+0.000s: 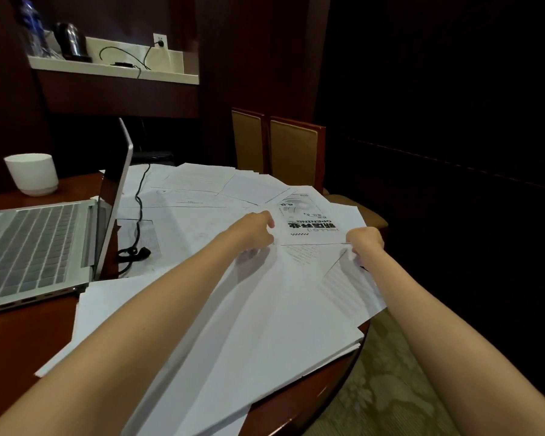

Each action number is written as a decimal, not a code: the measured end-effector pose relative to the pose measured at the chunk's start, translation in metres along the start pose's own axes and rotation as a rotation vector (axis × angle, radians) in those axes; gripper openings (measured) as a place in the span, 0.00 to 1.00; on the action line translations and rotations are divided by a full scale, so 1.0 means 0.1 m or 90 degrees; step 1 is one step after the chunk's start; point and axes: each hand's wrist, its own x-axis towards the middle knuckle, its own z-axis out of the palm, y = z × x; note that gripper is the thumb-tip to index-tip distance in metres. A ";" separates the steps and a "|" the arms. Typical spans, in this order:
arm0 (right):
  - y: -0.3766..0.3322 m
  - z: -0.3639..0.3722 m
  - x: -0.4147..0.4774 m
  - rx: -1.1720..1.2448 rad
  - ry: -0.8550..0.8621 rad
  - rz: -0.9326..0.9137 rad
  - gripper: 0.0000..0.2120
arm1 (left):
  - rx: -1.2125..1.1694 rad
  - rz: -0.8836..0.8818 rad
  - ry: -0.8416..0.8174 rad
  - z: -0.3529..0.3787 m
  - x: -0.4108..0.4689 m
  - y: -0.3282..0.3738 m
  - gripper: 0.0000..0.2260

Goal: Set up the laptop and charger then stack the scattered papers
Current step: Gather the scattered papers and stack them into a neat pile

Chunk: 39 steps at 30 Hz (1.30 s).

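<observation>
head view: the tabletop carries scattered papers from centre to 3 o'clock, with the open laptop at 9. the left hand and right hand each pinch a near corner of the printed flyer at 1 o'clock. the sheets look thin, floppy and slippery, probably best gripped by their edges.

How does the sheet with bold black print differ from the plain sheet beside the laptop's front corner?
The printed sheet bears bold black letters; the plain sheet shows none. The left hand and right hand pinch the printed sheet; no hand grips the plain sheet. Both are white paper.
</observation>
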 end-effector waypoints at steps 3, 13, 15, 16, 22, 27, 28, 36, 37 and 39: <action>0.06 -0.02 0.08 0.118 0.026 0.021 0.05 | 0.090 0.032 0.006 0.15 0.06 0.11 0.19; -0.01 0.03 0.10 0.386 -0.124 0.087 0.06 | 0.063 0.056 0.157 0.62 0.11 0.11 0.19; 0.01 0.11 0.15 0.297 -0.100 0.046 0.06 | 0.047 0.073 0.171 0.63 0.11 0.09 0.19; 0.00 0.13 0.16 0.258 -0.084 0.025 0.08 | 0.039 0.079 0.178 0.63 0.11 0.09 0.19; -0.06 0.18 0.05 0.235 -0.051 -0.016 0.04 | 0.089 0.122 0.243 0.63 0.11 0.08 0.22; -0.04 0.15 0.13 0.115 0.021 -0.010 0.05 | 0.081 0.087 0.212 0.64 0.12 0.08 0.18; -0.04 0.15 0.14 0.089 0.025 0.002 0.04 | 0.081 0.082 0.210 0.64 0.11 0.08 0.17; -0.16 0.11 0.26 -0.019 0.036 0.006 0.21 | 0.100 0.058 0.214 0.64 0.11 0.11 0.15; -0.15 0.10 0.29 -0.011 0.028 0.009 0.20 | 0.103 0.058 0.215 0.65 0.11 0.11 0.15; -0.13 0.08 0.31 -0.010 0.029 0.003 0.12 | 0.111 0.060 0.217 0.65 0.12 0.10 0.15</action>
